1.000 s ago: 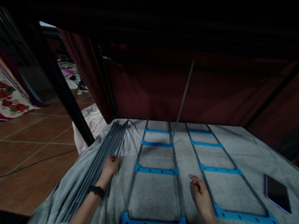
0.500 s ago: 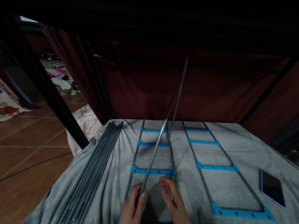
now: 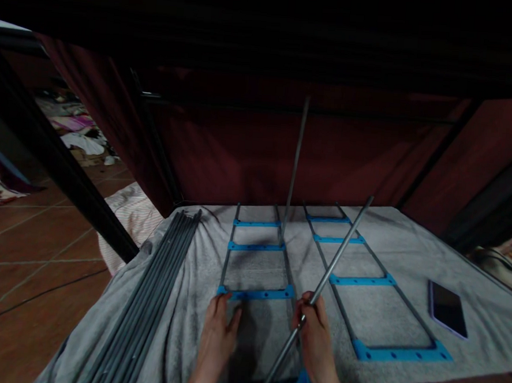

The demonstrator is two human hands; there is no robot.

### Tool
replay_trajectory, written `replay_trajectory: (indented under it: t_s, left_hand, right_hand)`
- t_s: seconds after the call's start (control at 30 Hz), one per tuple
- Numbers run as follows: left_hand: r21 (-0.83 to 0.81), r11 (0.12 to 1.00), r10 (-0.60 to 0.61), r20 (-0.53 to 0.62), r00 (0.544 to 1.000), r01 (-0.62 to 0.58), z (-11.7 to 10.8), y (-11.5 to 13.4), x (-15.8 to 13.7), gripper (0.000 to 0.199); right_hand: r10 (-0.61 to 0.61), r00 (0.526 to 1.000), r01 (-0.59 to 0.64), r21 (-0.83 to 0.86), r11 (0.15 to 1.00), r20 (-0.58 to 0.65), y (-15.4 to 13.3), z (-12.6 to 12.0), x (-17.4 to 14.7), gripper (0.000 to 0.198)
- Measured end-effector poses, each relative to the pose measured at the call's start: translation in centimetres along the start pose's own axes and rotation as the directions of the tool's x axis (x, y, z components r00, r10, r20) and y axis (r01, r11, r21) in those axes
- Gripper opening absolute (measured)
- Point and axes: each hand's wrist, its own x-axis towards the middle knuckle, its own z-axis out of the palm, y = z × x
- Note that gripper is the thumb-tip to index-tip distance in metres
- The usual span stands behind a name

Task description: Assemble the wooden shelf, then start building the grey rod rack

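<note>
Head camera is looking down at a grey blanket [image 3: 409, 247] spread over a bed, where the right hand [image 3: 314, 334] is closing its fingers round a grey metal rod [image 3: 334, 263], holding it slanted so that its far end is pointing up toward the blanket's far right side. Left hand [image 3: 216, 333] is lying flat and open, holding nothing, fingertips touching a blue crossbar of the left ladder-like frame [image 3: 254, 293] near the blanket's near edge. A second frame [image 3: 363, 280] of grey rods and blue crossbars is lying just right of it, and one rod [image 3: 295, 159] is standing upright from the left frame's far part. A bundle of grey rods [image 3: 154, 301] is lying along the blanket's left edge, and a dark phone [image 3: 447, 309] is resting near its right edge
</note>
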Motion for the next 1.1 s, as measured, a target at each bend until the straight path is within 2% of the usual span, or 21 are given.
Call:
replay_trajectory:
  t_s: [0.1, 0.2, 0.3, 0.43, 0.53, 0.63, 0.7, 0.8, 0.9, 1.0, 1.1]
  left_hand:
    - [0.140, 0.987, -0.077, 0.004, 0.997, 0.076, 0.3, -3.4, 2.3, 0.038]
    - [0.253, 0.953, -0.208, 0.150, 0.967, 0.166, 0.3, -5.3, 3.9, 0.039]
    - [0.343, 0.923, -0.262, 0.230, 0.937, 0.174, 0.3, -5.6, 5.0, 0.041]
    - [0.355, 0.917, -0.292, 0.284, 0.913, 0.183, 0.3, -5.3, 5.8, 0.041]
    - [0.370, 0.907, -0.311, 0.273, 0.910, 0.199, 0.3, -5.3, 5.5, 0.040]
    - [0.387, 0.900, -0.325, 0.287, 0.901, 0.201, 0.2, -5.4, 4.9, 0.039]
    - [0.382, 0.904, -0.313, 0.288, 0.905, 0.191, 0.2, -5.6, 4.8, 0.041]
    - [0.312, 0.933, -0.266, 0.268, 0.926, 0.178, 0.2, -6.0, 5.5, 0.051]
    - [0.175, 0.972, -0.194, 0.218, 0.957, 0.157, 0.0, -6.9, 7.1, 0.052]
    - [0.083, 0.991, -0.117, 0.115, 0.986, 0.108, -0.3, -8.0, 8.6, 0.042]
    - [0.069, 0.996, -0.061, 0.080, 0.995, 0.056, -0.2, -9.2, 9.3, 0.038]
  right_hand:
    - [0.032, 0.999, -0.031, 0.031, 0.999, -0.037, -1.1, -1.7, 2.1, 0.021]
    - [0.020, 0.998, -0.020, 0.003, 1.000, -0.055, -1.7, -3.1, 3.4, 0.021]
    - [0.013, 0.997, -0.014, -0.008, 1.000, -0.082, -1.8, -3.7, 4.0, 0.027]
    - [0.031, 0.996, -0.034, -0.037, 0.999, -0.078, -2.2, -3.9, 4.5, 0.034]
    - [0.009, 0.998, -0.011, -0.039, 0.999, -0.062, -3.7, -4.5, 5.4, 0.036]
    - [-0.077, 0.995, 0.075, -0.029, 0.997, -0.064, -6.1, -5.0, 6.8, 0.034]
    - [-0.171, 0.981, 0.168, -0.034, 0.985, -0.087, -7.7, -5.1, 8.0, 0.030]
    - [-0.323, 0.935, 0.317, -0.061, 0.946, -0.144, -9.3, -5.0, 10.2, 0.022]
    - [-0.369, 0.915, 0.367, -0.047, 0.929, -0.164, -9.4, -4.7, 12.6, 0.017]
    - [-0.380, 0.904, 0.384, -0.022, 0.923, -0.193, -8.9, -3.9, 14.8, 0.030]
    - [-0.418, 0.888, 0.415, -0.057, 0.908, -0.193, -8.4, -2.6, 16.0, 0.042]
